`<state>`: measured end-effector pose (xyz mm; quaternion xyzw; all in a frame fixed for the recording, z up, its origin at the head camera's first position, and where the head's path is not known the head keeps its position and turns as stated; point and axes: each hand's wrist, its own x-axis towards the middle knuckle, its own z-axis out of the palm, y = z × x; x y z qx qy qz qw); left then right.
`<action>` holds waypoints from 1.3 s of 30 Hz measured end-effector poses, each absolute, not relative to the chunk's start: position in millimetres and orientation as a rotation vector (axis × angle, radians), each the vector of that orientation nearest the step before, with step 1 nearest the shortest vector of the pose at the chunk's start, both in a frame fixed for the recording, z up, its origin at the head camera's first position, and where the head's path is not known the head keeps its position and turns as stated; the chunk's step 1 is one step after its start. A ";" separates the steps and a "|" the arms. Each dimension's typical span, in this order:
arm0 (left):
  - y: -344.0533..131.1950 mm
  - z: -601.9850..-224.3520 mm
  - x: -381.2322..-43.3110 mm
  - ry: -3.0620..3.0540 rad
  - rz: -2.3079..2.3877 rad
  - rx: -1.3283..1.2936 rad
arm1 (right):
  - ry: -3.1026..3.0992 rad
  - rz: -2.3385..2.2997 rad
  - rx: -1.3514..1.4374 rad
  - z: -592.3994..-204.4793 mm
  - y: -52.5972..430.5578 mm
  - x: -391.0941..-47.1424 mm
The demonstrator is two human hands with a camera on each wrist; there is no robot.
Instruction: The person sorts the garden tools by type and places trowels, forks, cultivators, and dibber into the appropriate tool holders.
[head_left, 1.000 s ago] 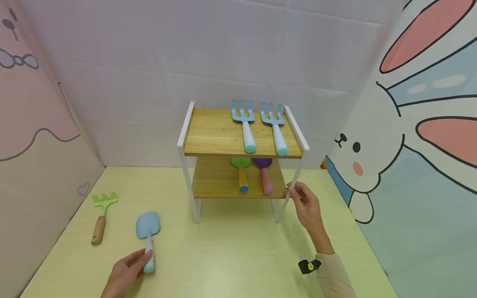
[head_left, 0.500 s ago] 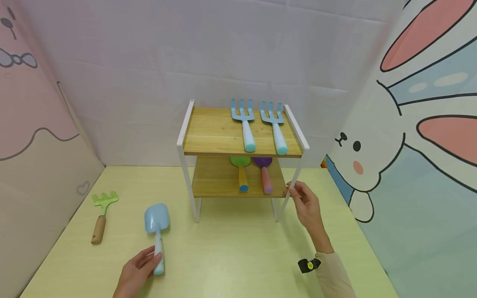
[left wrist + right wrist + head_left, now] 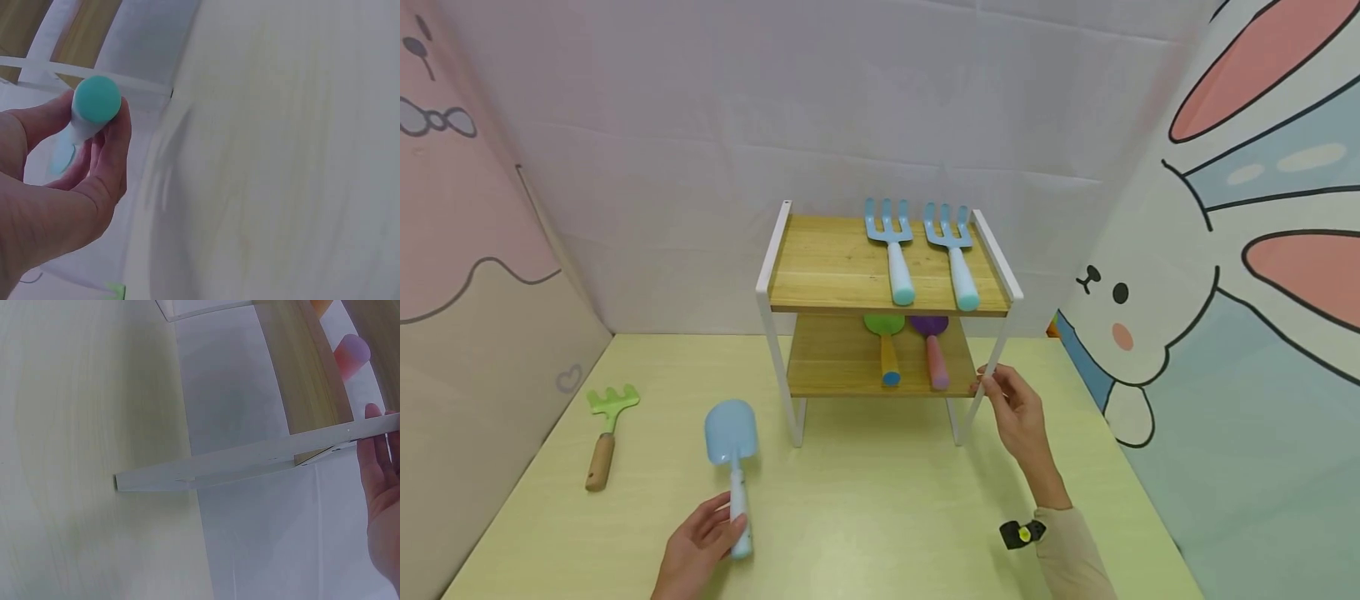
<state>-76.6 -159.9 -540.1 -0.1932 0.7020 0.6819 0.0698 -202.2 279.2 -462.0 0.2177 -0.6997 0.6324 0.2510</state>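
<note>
A light blue toy shovel (image 3: pixel 732 433) is in my left hand (image 3: pixel 697 543), its pale handle pinched between thumb and fingers. The left wrist view shows the handle's teal end (image 3: pixel 98 99) facing the camera. My right hand (image 3: pixel 1017 417) grips the white right front post of a two-tier shelf (image 3: pixel 820 283). In the right wrist view the fingers (image 3: pixel 374 469) curl at that post (image 3: pixel 250 453). Two light blue hand forks, one left (image 3: pixel 897 258) and one right (image 3: pixel 955 258), lie on the top board.
A green hand rake (image 3: pixel 606 433) with a wooden handle lies at the table's left side. On the lower board rest a green shovel with a yellow handle (image 3: pixel 889 358) and a purple one with a pink handle (image 3: pixel 936 362). Printed cloth walls surround the table.
My left hand has moved right with the blue shovel, nearer the shelf and away from the green rake. The right hand stays at the shelf post.
</note>
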 end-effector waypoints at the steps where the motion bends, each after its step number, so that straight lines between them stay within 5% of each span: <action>1: -157.9 -538.9 -75.8 2.120 2.065 -0.567 | -1.906 1.719 0.587 -462.0 279.2 -202.1; 19: -131.5 -535.0 -64.4 2.182 2.450 -0.032 | -1.874 1.740 0.605 -463.7 278.5 -202.3; 39: -105.1 -519.8 -69.8 2.186 2.352 0.144 | -1.876 1.741 0.601 -464.1 278.4 -201.6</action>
